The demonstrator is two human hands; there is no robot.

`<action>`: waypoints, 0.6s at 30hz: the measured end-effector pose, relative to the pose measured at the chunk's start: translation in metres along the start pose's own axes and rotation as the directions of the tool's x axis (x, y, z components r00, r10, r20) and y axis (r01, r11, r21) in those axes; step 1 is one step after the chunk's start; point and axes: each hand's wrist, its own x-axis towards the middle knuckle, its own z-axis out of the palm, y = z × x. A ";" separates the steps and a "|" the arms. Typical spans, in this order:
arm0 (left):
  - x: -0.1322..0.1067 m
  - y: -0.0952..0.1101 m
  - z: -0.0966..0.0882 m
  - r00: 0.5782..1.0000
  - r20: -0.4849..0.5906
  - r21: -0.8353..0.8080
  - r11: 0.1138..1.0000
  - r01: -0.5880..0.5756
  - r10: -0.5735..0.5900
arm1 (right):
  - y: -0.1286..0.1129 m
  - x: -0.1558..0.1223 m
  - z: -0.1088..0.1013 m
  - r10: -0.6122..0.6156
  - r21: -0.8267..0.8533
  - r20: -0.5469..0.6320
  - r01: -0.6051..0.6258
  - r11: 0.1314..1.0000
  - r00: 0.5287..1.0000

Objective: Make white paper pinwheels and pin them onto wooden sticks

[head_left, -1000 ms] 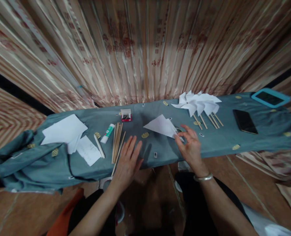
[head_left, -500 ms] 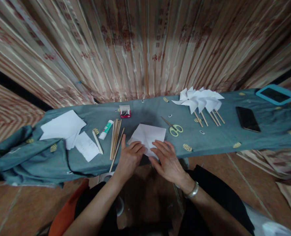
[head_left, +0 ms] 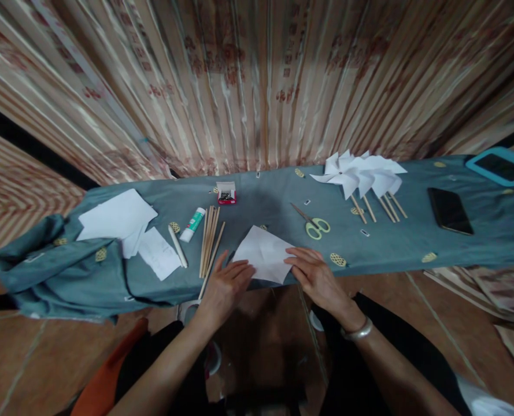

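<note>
A white sheet of paper (head_left: 265,254) with crease lines lies near the front edge of the cloth-covered table. My left hand (head_left: 226,284) has its fingers on the sheet's lower left edge, with one finger raised apart. At the right corner, my right hand (head_left: 315,274) grips the sheet, fingers on top and the thumb hidden. Wooden sticks (head_left: 209,240) lie just left of the paper. Beyond its right side rest green-handled scissors (head_left: 317,227). A small red box (head_left: 226,193) of metal pins or tacks stands open behind the sticks.
A glue stick (head_left: 193,224), a white pen-like stick (head_left: 177,246) and loose white papers (head_left: 115,214) lie leftward. Several paper pinwheels (head_left: 361,173) on sticks are at the back right, near a black phone (head_left: 450,211) and a blue-framed device (head_left: 502,166). A curtain (head_left: 257,86) hangs behind.
The paper has turned and lies more spread out. My right hand has moved from its lower middle to the right corner. My left hand stays at the left edge; the whole view has shifted slightly.
</note>
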 end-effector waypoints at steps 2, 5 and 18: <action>-0.001 -0.001 -0.001 0.999 -0.006 -0.045 0.998 0.050 -0.050 | 0.000 0.002 -0.002 0.053 0.090 0.011 -0.054 0.995 0.999; -0.002 -0.004 0.001 0.988 0.000 -0.114 0.982 0.153 -0.154 | 0.000 0.007 -0.002 0.144 0.195 0.016 -0.144 0.970 0.990; 0.006 0.021 0.007 0.998 0.053 0.110 0.993 -0.049 0.043 | 0.001 0.029 0.009 0.270 0.204 -0.005 -0.263 0.943 0.963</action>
